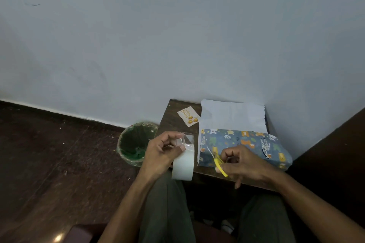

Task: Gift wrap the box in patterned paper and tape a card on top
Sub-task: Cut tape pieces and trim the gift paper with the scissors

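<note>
Left hand (161, 151) curled, pinching clear tape strip (187, 140) pulled from tape roll (182, 165). Right hand (240, 162) grips yellow scissors (219, 162), at 3 o'clock of roll. Wrapped box (246, 144) on surface (177, 124); card (188, 116) at box's 10 o'clock.

A small dark desk (173, 122) stands in the wall corner. On it, beyond the right grip, lies the box (246, 146), partly wrapped in paper (233, 114) whose white flap rises behind it. A card (188, 116) lies beyond the left grip.
</note>
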